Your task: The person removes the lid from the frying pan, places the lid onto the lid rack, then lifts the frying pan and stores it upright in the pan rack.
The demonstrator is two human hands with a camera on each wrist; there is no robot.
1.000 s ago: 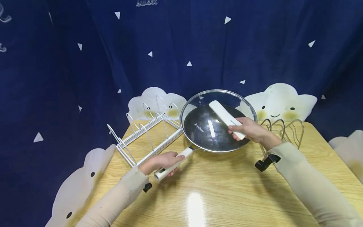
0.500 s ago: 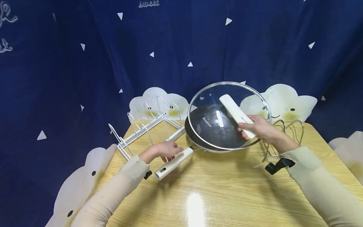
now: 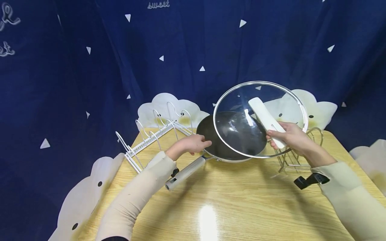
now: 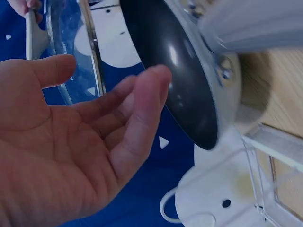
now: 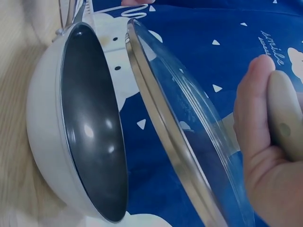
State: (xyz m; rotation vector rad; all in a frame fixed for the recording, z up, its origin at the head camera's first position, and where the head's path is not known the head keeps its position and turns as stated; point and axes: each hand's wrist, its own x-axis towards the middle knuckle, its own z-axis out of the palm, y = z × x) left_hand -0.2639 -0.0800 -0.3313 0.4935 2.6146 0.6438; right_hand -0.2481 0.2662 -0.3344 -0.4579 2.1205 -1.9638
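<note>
My right hand [image 3: 291, 137] grips the white handle [image 3: 265, 118] of a glass lid [image 3: 232, 97], which is held up over the right part of the pan and beyond its edge. In the right wrist view a gap shows between the lid [image 5: 165, 123] and the pan [image 5: 90, 137]. The dark-lined frying pan [image 3: 208, 129] stands on the table, its pale handle [image 3: 188, 172] pointing toward me at the left. Above that handle hovers my left hand [image 3: 193, 143], holding nothing. Its fingers are loosely bent beside the pan in the left wrist view.
A white wire rack [image 3: 144, 142] stands left of the pan. On the right is a metal wire rack [image 3: 291, 164], partly hidden by the lid and right hand. A dark blue curtain [image 3: 181, 40] hangs behind the wooden table [image 3: 241, 201].
The lid has risen off the pan and moved right in my right hand. My left hand has let go of the pan handle and moved up toward the pan's rim.
</note>
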